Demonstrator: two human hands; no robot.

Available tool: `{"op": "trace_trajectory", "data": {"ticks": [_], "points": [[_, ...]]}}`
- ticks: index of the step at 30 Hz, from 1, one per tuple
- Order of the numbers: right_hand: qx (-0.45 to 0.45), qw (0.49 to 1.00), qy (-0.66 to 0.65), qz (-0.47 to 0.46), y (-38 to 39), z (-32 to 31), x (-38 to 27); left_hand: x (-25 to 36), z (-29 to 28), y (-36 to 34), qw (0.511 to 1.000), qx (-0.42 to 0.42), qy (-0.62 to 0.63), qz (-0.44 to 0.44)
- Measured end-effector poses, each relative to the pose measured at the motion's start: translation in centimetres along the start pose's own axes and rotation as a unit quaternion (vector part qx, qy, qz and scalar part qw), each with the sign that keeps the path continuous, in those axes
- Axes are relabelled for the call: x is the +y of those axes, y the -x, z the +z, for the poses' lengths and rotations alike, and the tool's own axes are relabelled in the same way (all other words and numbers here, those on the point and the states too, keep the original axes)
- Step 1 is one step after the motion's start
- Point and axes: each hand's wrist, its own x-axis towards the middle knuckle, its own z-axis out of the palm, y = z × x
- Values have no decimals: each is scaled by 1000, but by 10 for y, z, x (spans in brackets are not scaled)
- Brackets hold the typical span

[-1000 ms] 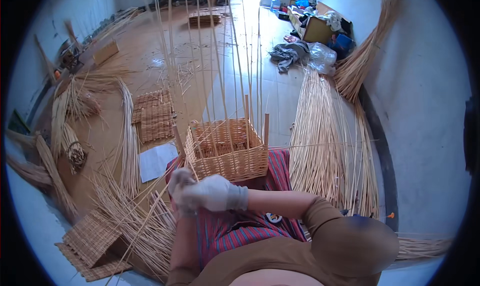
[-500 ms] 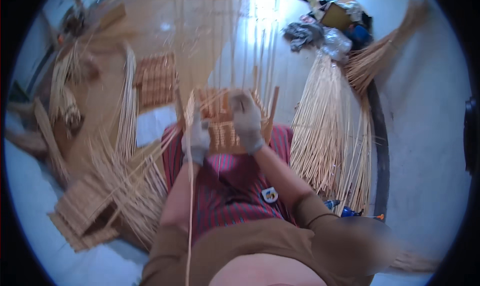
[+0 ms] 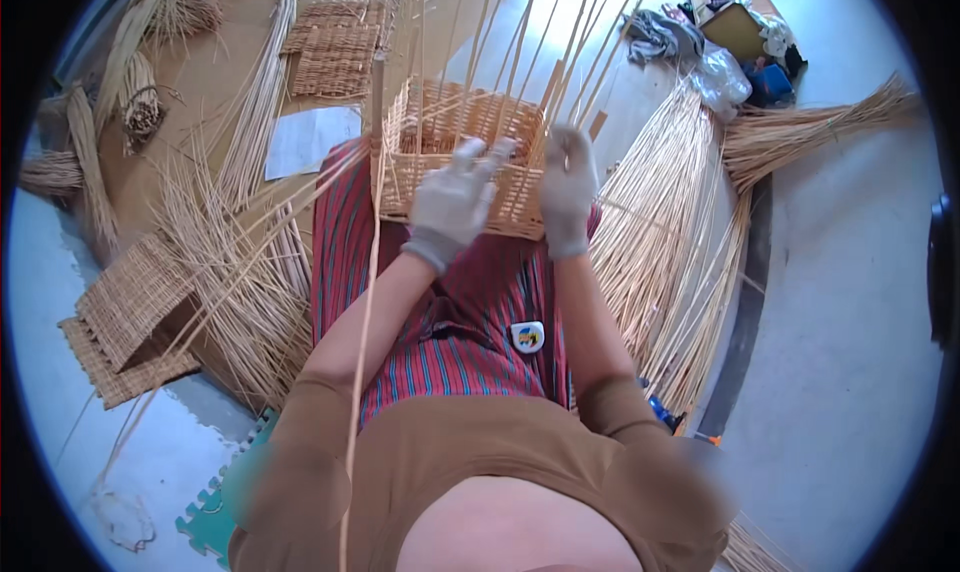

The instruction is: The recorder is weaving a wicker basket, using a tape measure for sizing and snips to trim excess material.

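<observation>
A half-woven rectangular wicker basket (image 3: 410, 187) stands at my knees, with long thin upright stakes (image 3: 490, 37) rising from its walls. Thicker wooden posts (image 3: 377, 97) mark its corners. My left hand (image 3: 448, 207), in a pale knitted glove, lies against the middle of the near wall with its fingers spread upward among the stakes. At the near right corner is my right hand (image 3: 568, 187), also gloved, its fingers curled closed. A thin reed strand (image 3: 650, 224) runs out to the right from beside that hand. Its fingertips are partly hidden.
Loose reeds spread in a large bundle (image 3: 650, 202) on the right and a heap (image 3: 240, 282) on the left. Woven panels (image 3: 335, 52) lie beyond a white sheet (image 3: 310, 142), with more panels (image 3: 140, 302) at lower left. One long reed (image 3: 365, 352) passes close by my left arm.
My left hand has moved from the basket's left side to the middle of its near wall. My right hand has shifted to the near right corner. The whole view has tilted.
</observation>
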Motion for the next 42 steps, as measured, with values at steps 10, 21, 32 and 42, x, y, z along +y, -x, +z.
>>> {"op": "trace_trajectory", "data": {"ticks": [10, 21, 32, 42], "points": [[18, 938, 30, 345, 36, -64, -13, 22, 25, -9, 973, -143, -165, -78], [-119, 991, 24, 62, 62, 0, -54, -84, -34, 51, 779, 279, 416, -377], [-380, 911, -12, -163, 98, 72, -160, -135, -56, 64, 923, 69, 351, -141], [-118, 947, -170, 246, 85, 21, -66, -153, -53, -10, 892, -117, 432, -68]]}}
